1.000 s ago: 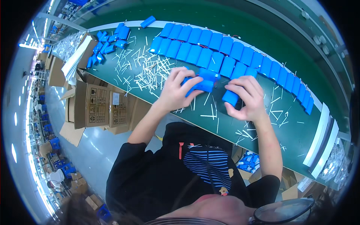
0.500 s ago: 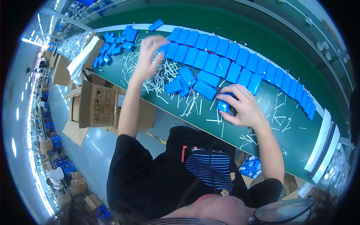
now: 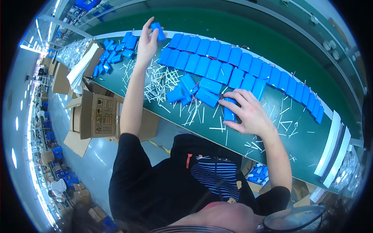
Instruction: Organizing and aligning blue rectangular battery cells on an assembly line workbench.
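Observation:
My left hand (image 3: pixel 147 46) is raised near the back edge of the bench, thumb and fingers round a blue battery pack (image 3: pixel 158 32). My right hand (image 3: pixel 250 112) rests at the near side of the bench, closed over another blue battery pack (image 3: pixel 229 110), whose front end shows between thumb and fingers. Beside it lies a small loose group of packs (image 3: pixel 207 97). Behind stand two long curved rows of blue packs (image 3: pixel 213 48), side by side, with short red and black leads showing between some of them.
White strips (image 3: pixel 161 83) are strewn over the green bench (image 3: pixel 182 116). A heap of blue packs (image 3: pixel 116 50) lies at the far left. Cardboard boxes (image 3: pixel 103 116) stand left of the bench. White edge strips (image 3: pixel 331 143) lie at the right end, and a box of blue packs (image 3: pixel 258 173) sits below.
My left hand has moved back and slightly left, from the row's left end to the loose pack at the back edge, now held. My right hand stays on its pack, of which more shows.

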`<state>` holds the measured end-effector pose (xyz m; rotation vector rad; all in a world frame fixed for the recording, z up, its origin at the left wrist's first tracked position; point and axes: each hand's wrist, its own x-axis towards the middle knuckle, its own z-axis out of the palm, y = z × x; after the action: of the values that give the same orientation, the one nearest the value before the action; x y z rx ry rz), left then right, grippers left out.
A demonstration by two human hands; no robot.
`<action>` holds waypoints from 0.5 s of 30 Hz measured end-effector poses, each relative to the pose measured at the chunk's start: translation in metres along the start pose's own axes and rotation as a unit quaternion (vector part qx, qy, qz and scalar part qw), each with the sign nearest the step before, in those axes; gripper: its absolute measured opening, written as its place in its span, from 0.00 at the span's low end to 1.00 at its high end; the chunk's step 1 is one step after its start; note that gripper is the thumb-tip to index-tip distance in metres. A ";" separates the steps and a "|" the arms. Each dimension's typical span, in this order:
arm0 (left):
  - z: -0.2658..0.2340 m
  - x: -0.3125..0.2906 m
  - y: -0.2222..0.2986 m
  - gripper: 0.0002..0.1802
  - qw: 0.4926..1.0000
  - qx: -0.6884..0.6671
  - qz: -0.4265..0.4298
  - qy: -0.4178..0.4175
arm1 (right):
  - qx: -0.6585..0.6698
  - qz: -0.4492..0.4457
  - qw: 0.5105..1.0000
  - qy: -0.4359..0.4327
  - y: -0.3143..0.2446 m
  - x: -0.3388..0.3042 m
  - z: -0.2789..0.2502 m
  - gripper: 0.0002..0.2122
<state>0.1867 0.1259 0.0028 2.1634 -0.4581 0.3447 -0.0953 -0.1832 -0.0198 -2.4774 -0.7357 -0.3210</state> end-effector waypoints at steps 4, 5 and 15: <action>-0.009 -0.102 0.077 0.29 0.933 -0.317 -0.082 -0.148 | -0.033 0.016 0.998 -0.042 -0.004 0.001 -0.005 0.29; -0.005 -0.124 0.090 0.29 0.930 -0.325 -0.089 -0.149 | -0.017 0.012 0.999 -0.048 -0.003 0.000 -0.008 0.29; 0.069 -0.243 0.138 0.20 0.987 -0.023 0.149 -0.049 | 0.078 0.101 0.990 -0.063 0.001 -0.039 -0.035 0.32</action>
<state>-0.0859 0.0428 -0.0374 2.0732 -0.8421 0.3874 -0.1294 -0.2201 -0.0047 -2.4131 -0.5301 -0.0299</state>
